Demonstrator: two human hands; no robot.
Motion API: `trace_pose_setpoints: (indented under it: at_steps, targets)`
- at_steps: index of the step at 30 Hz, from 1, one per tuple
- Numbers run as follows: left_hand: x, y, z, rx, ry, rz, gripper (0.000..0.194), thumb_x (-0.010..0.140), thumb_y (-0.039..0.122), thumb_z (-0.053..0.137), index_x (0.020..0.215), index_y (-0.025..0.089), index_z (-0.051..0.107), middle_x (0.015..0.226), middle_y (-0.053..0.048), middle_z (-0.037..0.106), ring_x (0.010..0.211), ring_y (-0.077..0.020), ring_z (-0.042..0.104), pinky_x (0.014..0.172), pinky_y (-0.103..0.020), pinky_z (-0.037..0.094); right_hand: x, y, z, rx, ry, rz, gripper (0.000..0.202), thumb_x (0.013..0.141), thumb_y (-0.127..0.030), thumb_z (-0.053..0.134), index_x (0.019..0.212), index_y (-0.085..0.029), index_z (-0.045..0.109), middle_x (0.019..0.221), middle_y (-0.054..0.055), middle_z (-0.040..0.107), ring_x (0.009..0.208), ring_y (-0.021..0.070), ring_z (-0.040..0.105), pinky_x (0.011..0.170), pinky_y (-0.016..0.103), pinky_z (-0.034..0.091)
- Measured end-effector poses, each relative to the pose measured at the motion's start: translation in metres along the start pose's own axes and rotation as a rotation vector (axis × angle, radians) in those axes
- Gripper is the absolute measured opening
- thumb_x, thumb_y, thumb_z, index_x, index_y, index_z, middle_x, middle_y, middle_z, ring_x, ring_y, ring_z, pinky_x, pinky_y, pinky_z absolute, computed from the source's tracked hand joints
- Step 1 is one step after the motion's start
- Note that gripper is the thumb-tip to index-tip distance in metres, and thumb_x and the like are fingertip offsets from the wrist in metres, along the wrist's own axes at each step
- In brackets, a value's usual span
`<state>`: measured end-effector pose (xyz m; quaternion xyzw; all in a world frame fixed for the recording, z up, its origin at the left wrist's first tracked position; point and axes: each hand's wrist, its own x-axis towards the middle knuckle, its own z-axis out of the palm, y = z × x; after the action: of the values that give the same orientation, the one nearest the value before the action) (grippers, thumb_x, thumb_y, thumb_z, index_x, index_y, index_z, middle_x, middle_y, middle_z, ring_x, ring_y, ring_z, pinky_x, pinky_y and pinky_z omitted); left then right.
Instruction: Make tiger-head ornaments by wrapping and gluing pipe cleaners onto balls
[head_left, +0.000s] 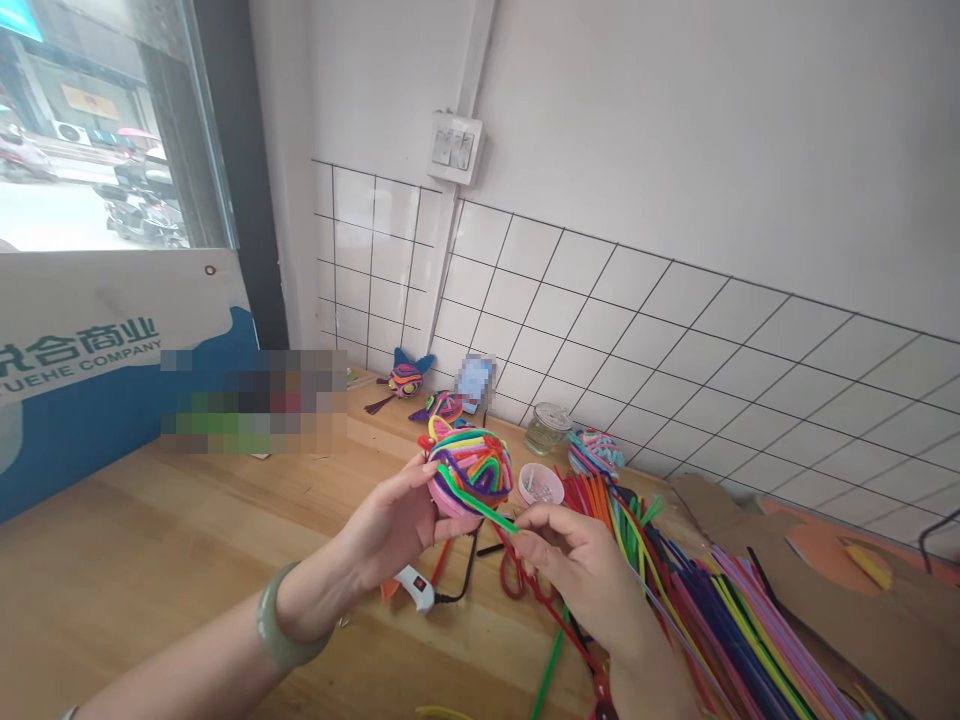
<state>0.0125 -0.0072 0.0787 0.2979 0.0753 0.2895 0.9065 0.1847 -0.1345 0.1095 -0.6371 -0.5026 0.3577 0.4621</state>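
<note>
My left hand (394,520) is wrapped around a round ornament (472,465) covered in coiled, multicoloured pipe cleaners, and lifts it above the table. A green pipe cleaner (491,515) runs along the ornament's lower side. Its free end is pinched between the thumb and fingers of my right hand (574,560), just right of the ornament. Red strands hang below. Under my hands lie a white glue gun (415,588) with a black cord and red-handled scissors (513,578), partly covered by the strands.
Bundles of coloured pipe cleaners (720,620) spread across the right side by brown cardboard (847,600). A pink bowl (541,486) of small pieces, a glass jar (547,428), a blue-pink ornament (595,453), a phone (475,383) and an eared ornament (406,375) stand near the wall grid.
</note>
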Motion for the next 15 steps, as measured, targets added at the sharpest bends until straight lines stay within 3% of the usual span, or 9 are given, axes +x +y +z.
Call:
trace_pose_setpoints:
  at_steps: [6, 15]
  targets:
    - [0.001, -0.002, -0.005, -0.009, -0.05, 0.049, 0.033, 0.09, 0.025, 0.061, 0.123, 0.02, 0.061, 0.118, -0.01, 0.071, 0.1, -0.0214, 0.07, 0.085, -0.035, 0.058, -0.002, -0.002, 0.007, -0.075, -0.047, -0.045, 0.033, 0.09, -0.05, 0.058, 0.09, -0.018, 0.067, 0.065, -0.001, 0.06, 0.06, 0.0113, 0.054, 0.059, 0.023, 0.043]
    - [0.0, 0.004, -0.003, -0.054, -0.132, 0.02, 0.03, 0.084, 0.024, 0.064, 0.113, 0.017, 0.067, 0.113, -0.009, 0.073, 0.099, -0.0222, 0.069, 0.084, -0.035, 0.056, -0.003, -0.007, 0.016, -0.145, -0.006, -0.126, 0.029, 0.091, -0.045, 0.057, 0.091, -0.02, 0.071, 0.061, -0.002, 0.058, 0.056, 0.0119, 0.053, 0.056, 0.023, 0.043]
